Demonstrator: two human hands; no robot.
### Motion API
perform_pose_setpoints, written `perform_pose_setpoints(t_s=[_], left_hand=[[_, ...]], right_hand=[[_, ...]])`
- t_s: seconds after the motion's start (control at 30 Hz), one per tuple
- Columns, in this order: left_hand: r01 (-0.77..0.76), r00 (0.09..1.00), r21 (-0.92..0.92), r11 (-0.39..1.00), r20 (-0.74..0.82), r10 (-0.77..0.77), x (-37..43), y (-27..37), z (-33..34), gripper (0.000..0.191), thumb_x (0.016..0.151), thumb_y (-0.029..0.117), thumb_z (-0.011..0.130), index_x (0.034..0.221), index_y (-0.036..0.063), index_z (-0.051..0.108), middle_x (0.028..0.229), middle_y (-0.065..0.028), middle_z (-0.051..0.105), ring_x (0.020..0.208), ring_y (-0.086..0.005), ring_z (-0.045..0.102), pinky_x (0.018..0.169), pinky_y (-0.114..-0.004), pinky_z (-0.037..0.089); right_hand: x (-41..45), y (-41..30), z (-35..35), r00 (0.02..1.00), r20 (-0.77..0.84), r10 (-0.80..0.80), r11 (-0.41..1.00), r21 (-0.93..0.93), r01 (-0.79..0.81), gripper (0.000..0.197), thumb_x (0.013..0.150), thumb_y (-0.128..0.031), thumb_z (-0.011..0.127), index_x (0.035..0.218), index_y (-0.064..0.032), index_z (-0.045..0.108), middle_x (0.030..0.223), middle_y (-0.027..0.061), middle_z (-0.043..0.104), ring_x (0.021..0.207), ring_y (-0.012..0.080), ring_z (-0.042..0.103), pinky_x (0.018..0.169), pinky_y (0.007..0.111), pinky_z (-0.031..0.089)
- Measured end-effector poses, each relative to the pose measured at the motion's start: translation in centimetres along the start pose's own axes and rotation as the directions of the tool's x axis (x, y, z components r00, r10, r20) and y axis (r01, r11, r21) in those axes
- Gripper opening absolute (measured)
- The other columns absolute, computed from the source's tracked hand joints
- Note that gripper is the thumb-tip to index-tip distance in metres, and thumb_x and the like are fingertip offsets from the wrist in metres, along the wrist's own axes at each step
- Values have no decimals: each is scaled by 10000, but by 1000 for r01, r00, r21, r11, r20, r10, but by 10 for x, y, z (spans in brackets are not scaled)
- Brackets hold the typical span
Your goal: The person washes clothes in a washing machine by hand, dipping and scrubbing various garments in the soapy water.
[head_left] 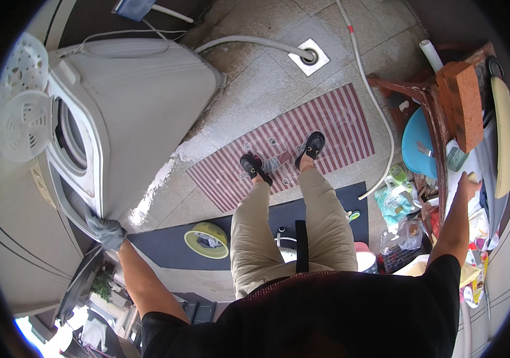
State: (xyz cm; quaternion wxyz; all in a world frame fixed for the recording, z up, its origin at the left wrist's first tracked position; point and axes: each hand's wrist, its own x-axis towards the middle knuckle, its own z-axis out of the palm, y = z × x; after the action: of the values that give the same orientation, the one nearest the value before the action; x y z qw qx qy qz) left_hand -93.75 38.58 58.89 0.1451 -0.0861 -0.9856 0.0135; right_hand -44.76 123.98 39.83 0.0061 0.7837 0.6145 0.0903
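Observation:
My left hand [106, 230] wears a grey glove or holds a grey cloth; it rests at the front edge of a white top-opening or front-loading washing machine [143, 98], near the rim of its round door opening [73, 138]. Whether the fingers grip that edge cannot be told. My right hand [470, 185], bare, is at the far right with its fingers closed around a small pale object [473, 177], too small to name. It is over a cluttered reddish wooden stand [438, 121], just below a green soap-like block [456, 159] and orange bricks [463, 105].
A striped mat [340, 121] lies under my feet. A grey drain hose [255, 40] runs into a floor drain [309, 57]; a thin hose [369, 89] crosses the tiles. Nearby are a blue basin [416, 143], a yellow-green basin [205, 255] and plastic bags [391, 206].

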Motion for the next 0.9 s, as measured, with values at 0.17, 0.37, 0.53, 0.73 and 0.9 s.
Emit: perform_pose_setpoints(t_s=[0.17,0.37,0.53,0.73,0.9], left_hand=[[63,998,-109,992,-20,-66,5,12,-1,655,954,476,184,1218,-42,486,1137,-248,532,1055,-390,490,951,-407,352],[103,992,-234,967,97,-83,14,-15,-30,526,982,364,226,1277,-21,429,1178,-235,491,1086,-370,472,978,-376,332],[104,969,-391,915,246,-6,43,-87,-51,388,922,167,403,1280,20,435,1249,-159,489,1137,-274,472,980,-316,356],[382,920,-889,251,342,-191,51,-191,-4,400,910,182,436,1284,42,430,1272,-133,481,1172,-261,464,1000,-310,361],[100,827,-98,-990,562,28,33,-221,32,422,955,310,347,1311,88,396,1287,-112,460,1192,-255,455,1006,-377,384]], right_hand=[[-35,82,33,732,661,-167,704,599,-381,565,714,-227,627,1230,-149,410,743,36,491,495,131,464,398,248,405],[-372,-93,-130,43,878,-476,835,467,-290,604,743,-187,563,1301,-152,334,764,23,469,579,125,479,484,246,411],[-616,-198,-285,-566,482,-669,714,629,-308,640,729,-53,542,1323,-140,321,1005,82,490,754,126,493,649,256,432],[-866,-293,-451,-697,-174,-695,109,934,-342,642,684,33,543,1293,-52,361,1149,110,472,856,123,497,749,273,426],[-1026,-341,-432,-692,-427,-582,-648,758,78,426,716,-177,649,1119,-100,534,1135,138,501,1057,329,492,903,380,398]])
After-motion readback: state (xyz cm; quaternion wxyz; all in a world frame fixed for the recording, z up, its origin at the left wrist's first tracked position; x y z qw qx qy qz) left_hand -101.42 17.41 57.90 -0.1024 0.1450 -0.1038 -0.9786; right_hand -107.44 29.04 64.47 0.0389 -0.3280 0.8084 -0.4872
